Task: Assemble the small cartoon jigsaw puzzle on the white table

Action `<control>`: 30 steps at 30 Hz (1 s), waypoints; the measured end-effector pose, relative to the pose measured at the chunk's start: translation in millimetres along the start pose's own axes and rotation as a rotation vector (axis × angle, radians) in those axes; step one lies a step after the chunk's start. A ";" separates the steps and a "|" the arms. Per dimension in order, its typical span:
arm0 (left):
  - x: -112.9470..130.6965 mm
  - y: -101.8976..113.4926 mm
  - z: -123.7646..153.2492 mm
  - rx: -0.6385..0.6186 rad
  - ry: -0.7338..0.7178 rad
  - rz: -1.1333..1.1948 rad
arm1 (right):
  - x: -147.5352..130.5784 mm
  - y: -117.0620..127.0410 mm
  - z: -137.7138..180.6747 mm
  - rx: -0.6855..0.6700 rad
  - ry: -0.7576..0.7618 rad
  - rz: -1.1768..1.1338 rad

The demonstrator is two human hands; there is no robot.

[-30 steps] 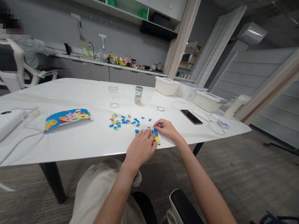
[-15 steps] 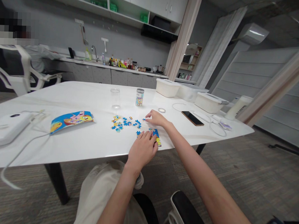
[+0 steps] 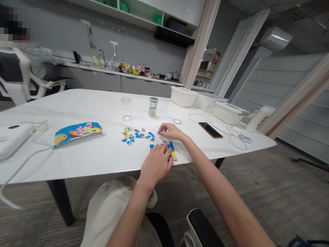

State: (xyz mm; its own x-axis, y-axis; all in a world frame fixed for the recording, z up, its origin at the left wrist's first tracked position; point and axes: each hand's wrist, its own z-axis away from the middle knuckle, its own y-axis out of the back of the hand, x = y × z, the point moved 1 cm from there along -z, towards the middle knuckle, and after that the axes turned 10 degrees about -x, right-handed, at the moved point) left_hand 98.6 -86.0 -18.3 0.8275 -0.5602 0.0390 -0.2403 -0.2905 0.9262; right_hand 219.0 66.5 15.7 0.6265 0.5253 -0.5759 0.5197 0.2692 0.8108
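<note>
Head view, set against a second ago: finds the right hand [image 3: 173, 131] gone from beside the joined patch [image 3: 172, 151] and out at the right end of the loose pieces [image 3: 135, 134], knuckles raised, thumb and fingertips pinched onto one small blue piece [image 3: 159, 132]. Half a second ago, showed that same hand lying flatter over the same spot. Keeps the left hand [image 3: 157, 163] where it was, palm down, fingers spread and pressing on the near left part of the joined patch. Leaves everything else in place.

Shows the table [image 3: 98, 157] as a smooth, glossy white slab with rounded corners on dark legs. Shows the loose pieces as thin flat card with knobbed outlines, mostly blue flecked with yellow, strewn in a band just beyond the joined patch. Places that patch, small, flat, blue and yellow, close to the front edge. Further left, picks out a glossy printed sheet [image 3: 78, 130], slightly curled, in bright cartoon colours. Behind the pieces, catches a clear tube [image 3: 125, 107] standing upright and, near it on the right, a labelled tube [image 3: 153, 107] with a grey cap. Beyond the right hand, notes a small ring [image 3: 176, 121] lying flat, a dark slim phone [image 3: 210, 129] and white lidded boxes [image 3: 183, 96]. At far left, takes in a rounded white device [image 3: 7, 139] trailing a white cable [image 3: 20, 165].
</note>
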 end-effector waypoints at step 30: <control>0.3 4.4 0.4 -0.043 -0.029 0.015 | 23.9 -13.0 54.9 0.118 0.017 -0.508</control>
State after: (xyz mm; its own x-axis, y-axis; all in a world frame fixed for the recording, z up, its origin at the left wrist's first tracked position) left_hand 97.6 -87.8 -14.4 0.8089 -0.5864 0.0429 -0.2300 -0.2485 0.9409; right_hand 259.1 31.2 -14.3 0.2693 0.3659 -0.8909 0.8183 0.4008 0.4120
